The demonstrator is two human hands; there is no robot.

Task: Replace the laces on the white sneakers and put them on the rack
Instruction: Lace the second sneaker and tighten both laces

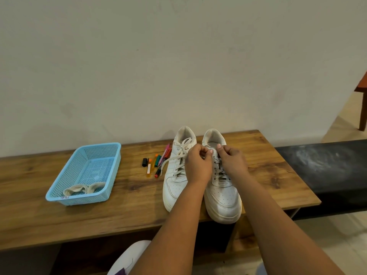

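Two white sneakers stand side by side on the wooden table (pixel 79 219), toes toward me. The left sneaker (pixel 175 187) is laced, and one loose lace end (pixel 170 160) trails off to its left. Over the right sneaker (pixel 223 197), both hands meet at the top eyelets. My left hand (pixel 198 165) and my right hand (pixel 231 160) each pinch that shoe's lace near the tongue. The lace ends are mostly hidden under my fingers. A pair of off-white laces (pixel 83 190) lies bundled in the blue basket (pixel 111 167).
Several coloured markers (pixel 156 162) and a loose black cap (pixel 145 162) lie between the basket and the sneakers. A black bench (pixel 321 167) adjoins the table on the right. A wooden chair leg (pixel 363 108) stands at far right. The wall runs right behind the table.
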